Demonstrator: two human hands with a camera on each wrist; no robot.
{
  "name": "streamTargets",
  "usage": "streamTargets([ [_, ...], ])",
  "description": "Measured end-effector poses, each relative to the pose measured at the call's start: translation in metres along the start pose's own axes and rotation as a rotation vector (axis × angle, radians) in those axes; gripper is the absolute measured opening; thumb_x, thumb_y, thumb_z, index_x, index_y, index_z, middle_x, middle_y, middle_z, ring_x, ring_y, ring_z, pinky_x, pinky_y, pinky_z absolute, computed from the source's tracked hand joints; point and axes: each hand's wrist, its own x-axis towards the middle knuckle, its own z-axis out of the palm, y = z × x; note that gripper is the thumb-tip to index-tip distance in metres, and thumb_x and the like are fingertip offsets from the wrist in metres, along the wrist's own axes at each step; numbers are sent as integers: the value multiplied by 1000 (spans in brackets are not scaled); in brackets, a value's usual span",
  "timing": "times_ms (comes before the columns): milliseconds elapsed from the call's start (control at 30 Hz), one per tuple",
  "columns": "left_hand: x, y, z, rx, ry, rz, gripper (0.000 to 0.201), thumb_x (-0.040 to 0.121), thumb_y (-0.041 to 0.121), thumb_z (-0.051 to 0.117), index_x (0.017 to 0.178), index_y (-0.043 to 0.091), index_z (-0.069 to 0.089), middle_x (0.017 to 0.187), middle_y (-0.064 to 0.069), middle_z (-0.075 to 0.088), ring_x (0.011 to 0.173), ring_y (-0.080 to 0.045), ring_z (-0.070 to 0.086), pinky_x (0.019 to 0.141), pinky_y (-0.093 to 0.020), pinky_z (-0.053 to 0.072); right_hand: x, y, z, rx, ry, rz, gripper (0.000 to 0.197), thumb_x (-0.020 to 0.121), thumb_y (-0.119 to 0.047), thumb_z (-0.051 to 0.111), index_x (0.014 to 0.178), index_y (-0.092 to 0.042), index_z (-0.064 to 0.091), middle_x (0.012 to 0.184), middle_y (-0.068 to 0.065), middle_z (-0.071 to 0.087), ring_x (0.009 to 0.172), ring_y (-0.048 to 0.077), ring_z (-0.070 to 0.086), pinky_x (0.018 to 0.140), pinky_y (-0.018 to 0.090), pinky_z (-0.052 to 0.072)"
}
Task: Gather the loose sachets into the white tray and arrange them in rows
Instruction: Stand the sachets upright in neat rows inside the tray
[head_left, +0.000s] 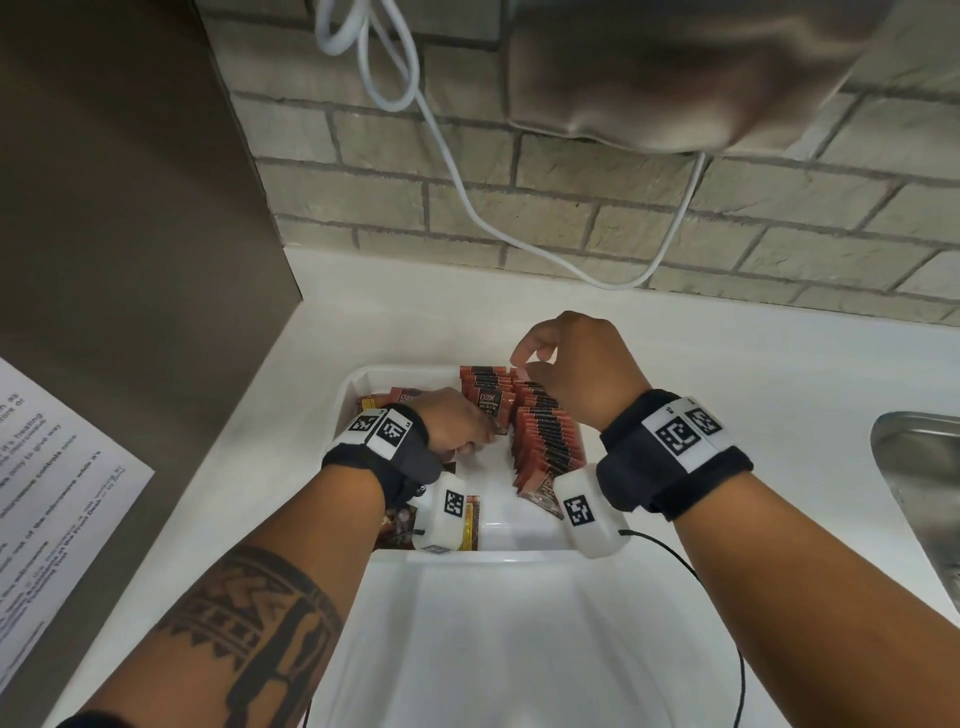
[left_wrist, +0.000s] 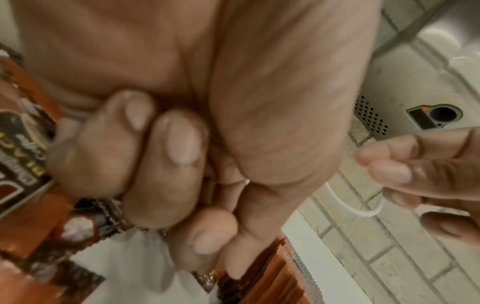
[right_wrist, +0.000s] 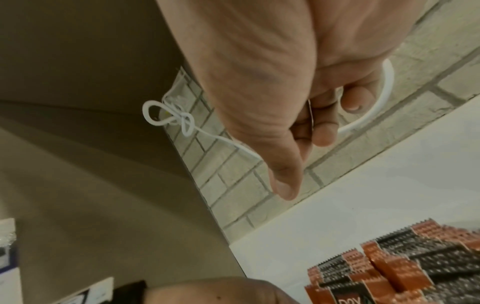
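Sachets (head_left: 545, 431), glossy red-and-black with serrated edges, stand packed in a row inside the white tray (head_left: 353, 384) on the smooth counter, where the left hand (head_left: 457, 421) curls over loose ones, its clenched fingers (left_wrist: 182, 144) plain only from the wrist, and the right hand (head_left: 576, 358) hovers over the row's far end, fingertips pinched on nothing visible.

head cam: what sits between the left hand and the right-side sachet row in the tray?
In the head view, a small upright stack of sachets stands between the left hand and the long row, with bare floor of the white tray nearer the camera.
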Motion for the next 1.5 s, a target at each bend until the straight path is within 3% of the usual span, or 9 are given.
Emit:
streamTargets([
  [233,-26,2,-11,-1,19,24,24,98,17,59,115,7,73,65,2,56,56,-15,51,57,-21,42,-54,-12,-12,103,8,15,21,92,-17,60,87,-31,75,79,-21,63,71,-8,56,63,2,37],
  [333,-46,-7,-19,-7,148,74,23,98,15,57,112,21,74,85,1,72,69,-11,63,59,-20,49,-89,-11,4,186,-58,20,20,95,-17,60,89,-29,75,85,-18,71,71,-6,62,64,2,41],
  [500,-79,-24,-14,219,187,97,34,98,15,58,130,21,66,127,-1,66,110,-16,60,91,-23,44,-116,-17,51,177,-294,94,13,97,-28,61,106,-25,70,98,-13,68,85,3,62,71,10,44],
  [633,-92,-42,-7,217,207,63,40,97,9,56,134,21,63,124,1,64,108,-15,59,88,-20,42,-109,-31,79,80,-389,107,33,96,-31,60,125,-17,56,116,2,64,105,21,62,86,30,50],
  [800,-96,-58,-5,276,226,77,43,93,3,57,132,22,64,113,7,64,105,-12,59,91,-21,44,-89,-44,99,-20,-459,222,52,93,-35,62,133,-10,40,123,10,58,109,27,60,75,30,43],
  [1100,-82,-63,-13,237,124,161,45,92,-3,52,129,19,66,113,2,68,100,-15,64,89,-28,54,-77,-50,120,21,-433,388,68,85,-29,76,138,-5,43,131,12,59,118,28,58,86,29,47],
  [1233,-76,-66,-14,235,105,165,44,92,-1,53,128,20,67,111,3,68,99,-15,65,89,-28,54,-73,-47,122,31,-445,373,42,80,-31,80,113,-7,68,108,10,69,94,23,63,68,25,43],
  [1400,-72,-60,-14,250,120,208,43,91,-1,51,125,20,67,103,3,68,90,-15,62,79,-25,50,-73,-37,124,197,-392,417,36,77,-32,83,102,-10,70,86,1,67,74,15,60,65,24,44],
  [1500,-69,-44,-13,294,118,242,39,94,2,49,124,20,68,121,-1,66,92,-14,59,78,-26,49,-72,-35,124,215,-385,405,31,80,-32,81,93,-7,70,71,-2,63,62,11,57,63,26,48],
])
